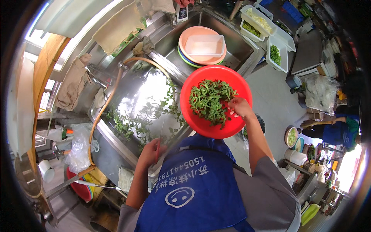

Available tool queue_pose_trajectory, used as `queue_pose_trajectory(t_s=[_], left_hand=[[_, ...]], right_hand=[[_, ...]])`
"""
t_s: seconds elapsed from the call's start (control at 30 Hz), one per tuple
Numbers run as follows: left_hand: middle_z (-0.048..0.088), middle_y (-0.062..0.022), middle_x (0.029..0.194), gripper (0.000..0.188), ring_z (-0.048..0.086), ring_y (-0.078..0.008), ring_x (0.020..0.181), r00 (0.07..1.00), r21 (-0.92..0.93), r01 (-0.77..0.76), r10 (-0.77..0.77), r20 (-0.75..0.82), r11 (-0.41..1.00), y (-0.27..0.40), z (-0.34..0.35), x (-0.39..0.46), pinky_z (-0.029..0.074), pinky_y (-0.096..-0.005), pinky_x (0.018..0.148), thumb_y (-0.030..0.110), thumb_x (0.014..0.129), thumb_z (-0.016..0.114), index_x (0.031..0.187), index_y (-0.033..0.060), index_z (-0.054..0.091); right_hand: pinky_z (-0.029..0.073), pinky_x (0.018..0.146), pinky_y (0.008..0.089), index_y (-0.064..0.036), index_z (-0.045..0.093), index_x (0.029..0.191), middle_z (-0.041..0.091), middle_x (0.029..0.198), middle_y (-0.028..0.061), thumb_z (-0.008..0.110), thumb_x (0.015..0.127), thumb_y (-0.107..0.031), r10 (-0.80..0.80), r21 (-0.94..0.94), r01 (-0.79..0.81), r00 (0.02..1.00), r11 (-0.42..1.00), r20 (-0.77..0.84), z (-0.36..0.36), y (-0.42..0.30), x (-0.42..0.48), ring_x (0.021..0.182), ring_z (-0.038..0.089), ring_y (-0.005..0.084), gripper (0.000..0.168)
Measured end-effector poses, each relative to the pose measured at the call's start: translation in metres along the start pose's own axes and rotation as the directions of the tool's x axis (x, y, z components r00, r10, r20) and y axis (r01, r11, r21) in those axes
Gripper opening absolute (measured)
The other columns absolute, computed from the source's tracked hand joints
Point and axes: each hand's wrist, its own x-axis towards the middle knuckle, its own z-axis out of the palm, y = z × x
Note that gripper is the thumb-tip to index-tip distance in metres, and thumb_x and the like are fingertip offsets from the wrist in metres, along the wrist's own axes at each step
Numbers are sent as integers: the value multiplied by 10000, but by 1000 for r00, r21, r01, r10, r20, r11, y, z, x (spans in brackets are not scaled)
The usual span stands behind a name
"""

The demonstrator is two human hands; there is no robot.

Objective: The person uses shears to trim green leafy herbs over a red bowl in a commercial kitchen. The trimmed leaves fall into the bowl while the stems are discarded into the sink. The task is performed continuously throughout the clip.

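Observation:
My right hand (240,108) reaches over the right side of a red plastic basin (214,132), its fingertips at the edge of a heap of leafy greens (209,100). Whether it grips a sprig cannot be told. Over the near edge of a steel sink my left hand (150,153) is closed around a small red-handled knife (158,149), its thin blade pointing away from me. Water fills this sink, and more leafy greens (123,123) float in it under bright glare.
A second steel sink (240,55) holds stacked basins (185,33) topped by a clear plastic container (205,45). An orange hose (114,90) bends over the water sink beside a faucet (98,76). White tubs of cut vegetables (285,62) stand at upper right. Another person (333,132) is at far right.

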Motion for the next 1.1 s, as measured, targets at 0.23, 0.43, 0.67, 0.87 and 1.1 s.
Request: queue_pose_trajectory(t_s=[0.23,0.43,0.67,0.87,1.1], left_hand=[[693,-114,933,552,660,-211,860,984,164,-174,178,-5,971,33,2,-4,517,-343,794,274,876,711,1341,34,539],[668,-71,920,562,631,-154,846,980,183,-197,191,53,963,118,3,-22,505,-305,784,274,899,710,1373,47,512],[638,-179,887,595,634,-331,809,951,155,-287,261,164,945,124,0,-26,484,-401,735,386,893,682,1368,82,493],[617,-132,818,540,612,-260,751,952,91,-281,266,151,955,107,1,-20,481,-375,717,359,894,685,1341,106,518],[640,-20,854,455,581,-103,741,966,32,-226,220,137,974,81,0,-23,472,-250,673,234,923,676,1316,45,546]], right_hand=[[550,581,263,-3,627,993,663,827,55,658,907,-73,-174,423,142,984,895,38,4,-34,-34,659,634,131,115],[568,632,258,-2,641,1022,667,881,49,673,906,-18,-328,516,194,927,834,181,46,-68,-47,711,653,127,122],[571,653,248,-10,646,1032,658,890,46,677,883,32,-443,592,246,871,768,212,104,-94,-60,738,645,122,158],[552,645,261,-39,549,965,626,878,48,653,865,86,-488,607,249,832,755,265,131,-97,-62,740,622,128,191],[531,581,259,-16,542,926,585,822,38,663,849,95,-538,489,356,787,796,302,167,-89,-58,682,602,119,182]])
